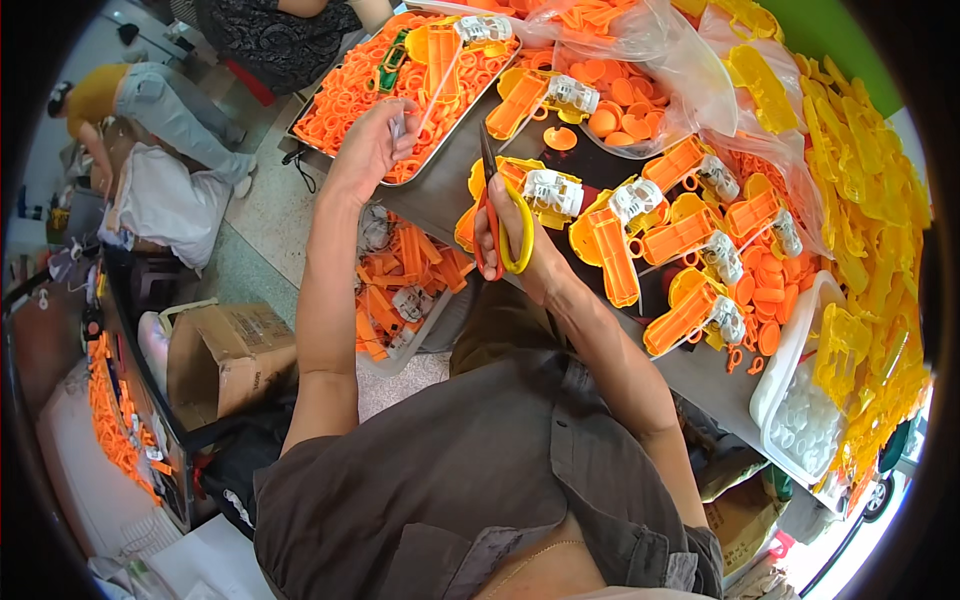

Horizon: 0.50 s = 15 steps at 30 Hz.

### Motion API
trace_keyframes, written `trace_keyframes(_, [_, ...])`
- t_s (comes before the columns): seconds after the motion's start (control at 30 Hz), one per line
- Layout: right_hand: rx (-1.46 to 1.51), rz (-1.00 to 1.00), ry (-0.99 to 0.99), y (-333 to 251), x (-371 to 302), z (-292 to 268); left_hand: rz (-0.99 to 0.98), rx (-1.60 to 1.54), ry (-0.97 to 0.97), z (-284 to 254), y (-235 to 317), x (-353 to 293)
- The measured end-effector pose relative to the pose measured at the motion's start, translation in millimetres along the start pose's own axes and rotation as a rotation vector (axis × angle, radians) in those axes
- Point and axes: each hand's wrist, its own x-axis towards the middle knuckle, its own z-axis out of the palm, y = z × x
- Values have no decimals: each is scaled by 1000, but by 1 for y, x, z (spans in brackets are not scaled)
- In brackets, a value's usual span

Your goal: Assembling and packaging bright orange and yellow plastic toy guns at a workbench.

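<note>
My right hand [517,235] is closed round a pair of scissors [488,158] with red and yellow handles, dark blades pointing away from me. Just beyond it lies a yellow and orange toy part with a white mechanism [553,192]. My left hand [368,150] is raised at the near left edge of a metal tray [432,158], fingers bent together in a pinch. A thin pale line runs from near those fingertips toward a yellow and orange toy assembly [441,62] in the tray; what the fingers grip is too small to make out.
Orange rings [350,85] fill the tray. Several similar assemblies [612,245] and orange discs [770,290] cover the table's right. Yellow parts [870,230] pile up at far right beside a white bin [770,405]. Below stands a bin of orange parts [410,275]. Other people are at upper left.
</note>
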Motion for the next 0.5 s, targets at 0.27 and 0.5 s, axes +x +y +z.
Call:
trace_keyframes(0.27, [-64,41,-68,-6,35,7,703,1329,292,8,-28,18])
trace_keyframes(0.5, [-110,53,-41,-6,46,10,634,1348,350,11,-34,22])
